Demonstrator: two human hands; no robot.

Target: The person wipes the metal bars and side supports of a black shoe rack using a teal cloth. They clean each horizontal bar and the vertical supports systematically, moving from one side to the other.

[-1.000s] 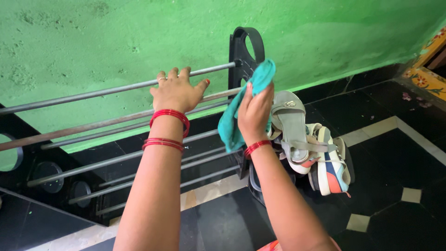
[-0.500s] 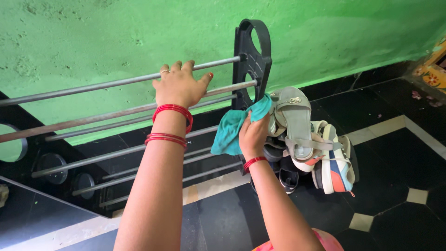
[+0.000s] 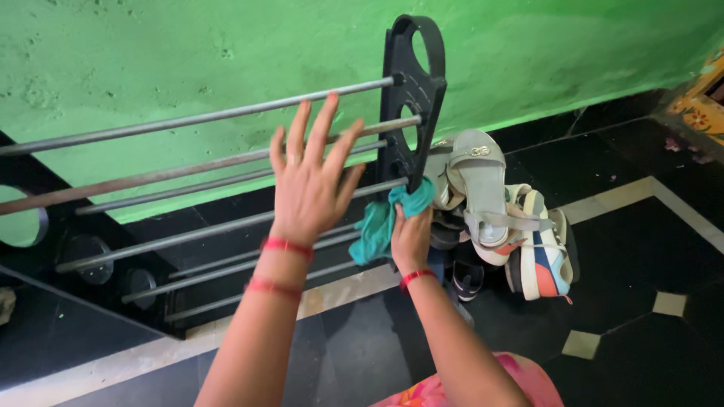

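A black shoe rack (image 3: 411, 83) with grey metal rods stands against a green wall. My left hand (image 3: 311, 181) is lifted off the rods, fingers spread, holding nothing. My right hand (image 3: 412, 235) grips a teal cloth (image 3: 381, 222) and presses it against the lower part of the rack's black side panel, beside a rod end. Both wrists carry red bangles.
A pile of footwear leans against the rack's right side: a grey sandal (image 3: 480, 188) and a white, blue and orange sneaker (image 3: 541, 256). The floor (image 3: 641, 256) is black tile with pale strips. A second black side panel (image 3: 45, 226) is at the left.
My left hand let go of the top rod and rose with fingers spread. My right hand carried the teal cloth down the side panel from its top hole to a lower rod.
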